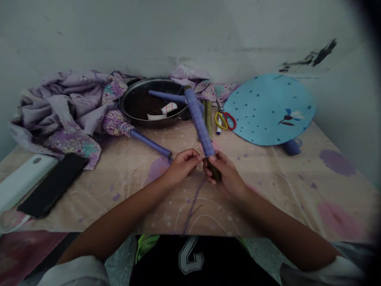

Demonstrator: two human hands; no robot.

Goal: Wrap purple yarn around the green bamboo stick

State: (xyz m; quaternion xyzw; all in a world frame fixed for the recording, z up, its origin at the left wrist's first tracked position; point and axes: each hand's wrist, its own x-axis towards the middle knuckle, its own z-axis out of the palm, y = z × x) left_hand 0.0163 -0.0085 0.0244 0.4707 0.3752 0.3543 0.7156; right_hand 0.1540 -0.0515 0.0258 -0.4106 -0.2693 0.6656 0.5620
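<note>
In the head view, a stick wrapped in purple yarn (199,121) leans up and away from me, its dark lower end bare. My right hand (223,171) grips that bare end, fingers wrapped round it. At the lower edge of the wrapping, my left hand (185,165) pinches the purple yarn between thumb and fingertips. A loose strand of yarn (195,200) trails below the hands over the tablecloth to the front edge. A cloth-headed stick with a purple-wrapped handle (151,143) lies left of my left hand.
A black pan (139,119) with dark crumbly stuff stands at the back. Scissors (225,120), a marker (219,126) and a blue round board (268,109) lie to the right. Flowered fabric (71,107), a black phone (55,184) and a white box (25,178) are left.
</note>
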